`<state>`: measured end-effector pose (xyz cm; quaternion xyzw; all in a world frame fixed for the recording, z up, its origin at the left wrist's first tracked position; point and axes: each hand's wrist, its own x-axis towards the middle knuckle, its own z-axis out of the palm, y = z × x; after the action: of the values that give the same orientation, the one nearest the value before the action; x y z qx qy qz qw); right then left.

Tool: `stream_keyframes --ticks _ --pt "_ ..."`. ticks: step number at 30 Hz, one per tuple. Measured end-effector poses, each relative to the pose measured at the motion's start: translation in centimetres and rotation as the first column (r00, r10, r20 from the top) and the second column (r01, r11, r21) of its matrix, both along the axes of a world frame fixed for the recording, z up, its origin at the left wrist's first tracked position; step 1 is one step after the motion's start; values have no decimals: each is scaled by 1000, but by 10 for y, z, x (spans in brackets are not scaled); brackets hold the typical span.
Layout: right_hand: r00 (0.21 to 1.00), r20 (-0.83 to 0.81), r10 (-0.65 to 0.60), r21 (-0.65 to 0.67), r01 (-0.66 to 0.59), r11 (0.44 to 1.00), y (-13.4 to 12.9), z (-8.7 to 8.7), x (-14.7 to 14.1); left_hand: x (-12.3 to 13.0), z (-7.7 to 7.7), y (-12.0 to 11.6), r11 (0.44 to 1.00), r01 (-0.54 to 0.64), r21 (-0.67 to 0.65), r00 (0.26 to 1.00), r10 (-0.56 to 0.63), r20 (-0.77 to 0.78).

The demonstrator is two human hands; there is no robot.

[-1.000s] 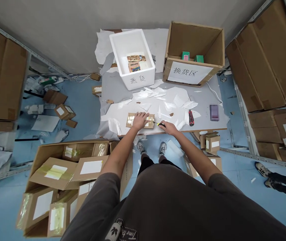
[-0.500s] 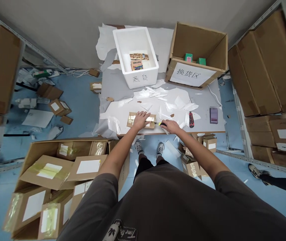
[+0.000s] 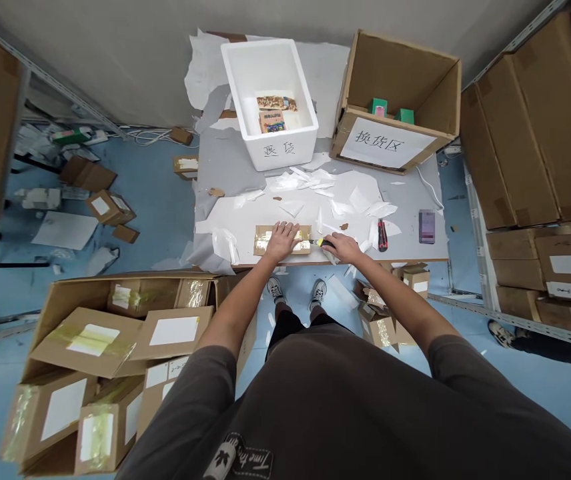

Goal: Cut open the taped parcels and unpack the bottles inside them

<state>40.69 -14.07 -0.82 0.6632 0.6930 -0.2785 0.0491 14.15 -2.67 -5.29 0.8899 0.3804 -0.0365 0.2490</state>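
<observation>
On the table's near side lies a small taped cardboard box [image 3: 260,245], its long side running left to right. My left hand [image 3: 281,240] rests on top of the box, fingers spread over the tape and label. My right hand [image 3: 344,247] is closed around a black-and-yellow utility knife [image 3: 323,242]. The knife's blade points left, close to the right end of the box; whether it touches the cardboard I cannot make out. To the right of that hand lies a red-and-black tool [image 3: 382,235].
A white foam box [image 3: 285,150] with packets inside and a large carton [image 3: 395,147] with green boxes stand at the back. Paper scraps [image 3: 305,179] and a phone [image 3: 427,227] lie on the table. A big carton of parcels [image 3: 40,320] stands left. A person's leg shows far right.
My right hand and the knife have shifted slightly right, near the box's end. My left hand stays on the box. The camera view has moved a little, and the other person's foot has shifted.
</observation>
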Motion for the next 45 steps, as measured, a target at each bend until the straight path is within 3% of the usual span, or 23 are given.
stream_keyframes --ticks 4,9,16,22,25,27,29,31,32,34,37,39,45 --pt "1000 7 -20 32 20 999 -2 -9 -4 -2 -6 0 1000 5 15 998 -6 58" --pt "997 54 64 77 -68 995 7 -18 -3 -4 -15 1 997 -20 75 984 6 178" --pt "985 91 148 118 -158 980 22 -10 9 -5 -17 0 996 -46 71 980 31 195" --pt "994 37 103 100 -107 989 36 -7 8 -5 -8 1 998 -42 37 985 35 166" --pt "990 -100 -101 82 109 991 20 -12 17 -4 -6 -1 997 -68 33 981 60 183" --pt "879 -267 -396 -13 407 913 4 -18 16 -4 -6 -4 994 -98 45 976 87 200" --pt "582 -419 -697 -242 669 703 -9 -25 2 -4 -6 -7 990 -134 53 970 120 212" --pt "267 -523 -810 -472 700 536 -12 -33 -25 -4 -5 -8 980 -193 56 962 177 209" --pt "160 -548 -821 -533 690 490 -9 -38 -40 -4 -4 -6 969 -239 60 954 223 202" --pt "37 -564 -825 -571 705 422 4 -46 -70 -6 -3 0 932 -354 79 924 335 185" --pt "-8 -554 -833 -519 786 337 36 -55 -101 -11 -1 18 865 -489 107 867 469 171" --pt "-5 -557 -831 -479 819 316 58 -59 -112 -14 0 31 833 -541 114 837 521 166" --pt "60 -615 -786 -429 811 397 104 -60 -126 -15 4 50 777 -621 101 781 604 157"
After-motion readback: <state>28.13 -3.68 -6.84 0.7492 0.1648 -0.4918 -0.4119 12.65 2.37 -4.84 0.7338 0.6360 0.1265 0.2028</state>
